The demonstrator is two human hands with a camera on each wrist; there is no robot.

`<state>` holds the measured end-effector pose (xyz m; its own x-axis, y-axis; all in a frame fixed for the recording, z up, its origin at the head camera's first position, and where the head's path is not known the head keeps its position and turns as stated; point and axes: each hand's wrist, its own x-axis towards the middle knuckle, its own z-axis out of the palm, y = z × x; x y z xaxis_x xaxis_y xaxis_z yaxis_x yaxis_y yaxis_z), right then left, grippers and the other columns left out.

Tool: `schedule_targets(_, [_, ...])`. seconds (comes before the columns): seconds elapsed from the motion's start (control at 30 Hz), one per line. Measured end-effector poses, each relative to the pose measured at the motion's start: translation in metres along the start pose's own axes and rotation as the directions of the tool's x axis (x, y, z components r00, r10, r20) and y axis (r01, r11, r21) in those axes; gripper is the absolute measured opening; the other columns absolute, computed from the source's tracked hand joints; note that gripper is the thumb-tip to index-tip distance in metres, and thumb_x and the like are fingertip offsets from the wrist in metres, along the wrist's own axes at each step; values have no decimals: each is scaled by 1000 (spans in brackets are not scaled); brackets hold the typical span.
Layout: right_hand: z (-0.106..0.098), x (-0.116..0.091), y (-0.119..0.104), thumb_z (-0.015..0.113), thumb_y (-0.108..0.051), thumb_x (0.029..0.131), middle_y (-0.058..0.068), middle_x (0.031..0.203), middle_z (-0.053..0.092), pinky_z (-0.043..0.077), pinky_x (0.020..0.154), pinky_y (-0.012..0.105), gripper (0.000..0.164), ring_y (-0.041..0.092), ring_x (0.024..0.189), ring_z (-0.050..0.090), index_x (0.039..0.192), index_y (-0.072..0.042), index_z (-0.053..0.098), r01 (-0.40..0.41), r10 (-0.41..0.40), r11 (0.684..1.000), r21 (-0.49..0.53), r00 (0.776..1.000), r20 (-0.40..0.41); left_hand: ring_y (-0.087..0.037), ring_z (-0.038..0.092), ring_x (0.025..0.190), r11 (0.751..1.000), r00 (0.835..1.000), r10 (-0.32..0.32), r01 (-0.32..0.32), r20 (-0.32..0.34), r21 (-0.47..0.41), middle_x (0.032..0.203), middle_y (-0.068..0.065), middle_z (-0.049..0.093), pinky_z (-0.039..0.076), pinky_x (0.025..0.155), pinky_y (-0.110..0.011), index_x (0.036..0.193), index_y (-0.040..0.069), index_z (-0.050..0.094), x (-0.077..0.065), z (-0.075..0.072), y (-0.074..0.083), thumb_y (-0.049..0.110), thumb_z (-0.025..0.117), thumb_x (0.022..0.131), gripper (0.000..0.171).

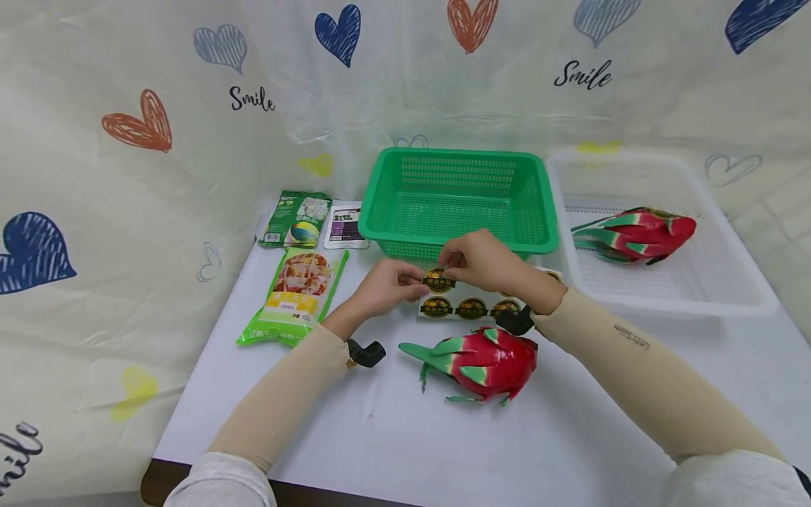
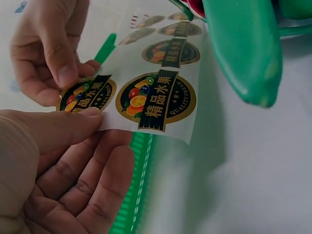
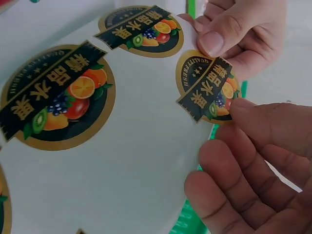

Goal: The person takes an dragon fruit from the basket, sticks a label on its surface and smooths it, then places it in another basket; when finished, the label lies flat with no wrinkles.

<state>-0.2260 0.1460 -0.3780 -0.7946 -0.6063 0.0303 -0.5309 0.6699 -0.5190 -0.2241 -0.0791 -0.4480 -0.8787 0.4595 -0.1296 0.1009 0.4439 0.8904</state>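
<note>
A white sheet of round black-and-gold fruit stickers (image 3: 141, 151) is held up between both hands in front of the green basket. My left hand (image 1: 388, 285) pinches the sheet's left edge between thumb and fingers. At that same edge my right hand (image 1: 484, 262) pinches the rim of one sticker (image 3: 207, 87), which bends slightly in the right wrist view. Whether any of it is lifted off the backing I cannot tell. Just below the sheet, a glossy red dragon fruit (image 1: 497, 362) with green scales lies on the table, touched by neither hand.
Behind the hands stands a green plastic basket (image 1: 459, 246). To its right, a white basket (image 1: 671, 299) holds another dragon fruit (image 1: 662, 236). On the left lie a green-edged food bag (image 1: 294, 299), a dark green packet (image 1: 296, 220) and a white-and-purple packet (image 1: 346, 227).
</note>
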Motion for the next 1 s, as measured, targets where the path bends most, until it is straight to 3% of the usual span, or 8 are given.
schedule_targets(0.17, [2,2,4,73,-5,96,6,82,75,53,72,33,4,14,73,66,92,-7,74,-2,1,1000,30,1000,15,-18,78,89,1000,1000,-14,14,-6,-21,109,-18,79,63,80,-32,126,-2,72,1,4,0,13,75,96,33])
schedule_targets(0.43, [5,1,11,72,-9,98,5,83,71,45,65,30,6,15,67,53,93,-8,74,-11,9,998,57,999,40,-28,78,98,996,999,-51,51,0,-74,112,-20,78,64,84,-37,126,-2,72,2,5,-3,9,72,98,30])
schedule_targets(0.63, [6,-2,14,71,-10,98,4,86,71,44,65,30,5,15,68,51,94,-8,74,-6,3,998,70,999,49,-22,78,93,993,997,-76,76,8,-95,111,-20,78,64,83,-35,121,-4,73,3,6,-3,6,69,99,24])
schedule_targets(0.9, [0,-7,17,72,-11,98,3,87,72,48,69,31,5,16,75,58,93,-9,72,-10,7,995,98,1000,26,-24,78,98,992,994,-107,106,-19,-63,116,-20,77,64,86,-36,128,-3,70,5,5,-8,8,69,100,31])
schedule_targets(1.0, [-3,-11,19,71,-12,99,5,89,73,50,71,31,5,19,78,61,96,-8,72,-35,33,990,136,999,22,-19,77,95,994,992,-106,108,-70,22,114,-17,78,61,78,-28,128,-2,70,9,3,-14,12,70,99,32])
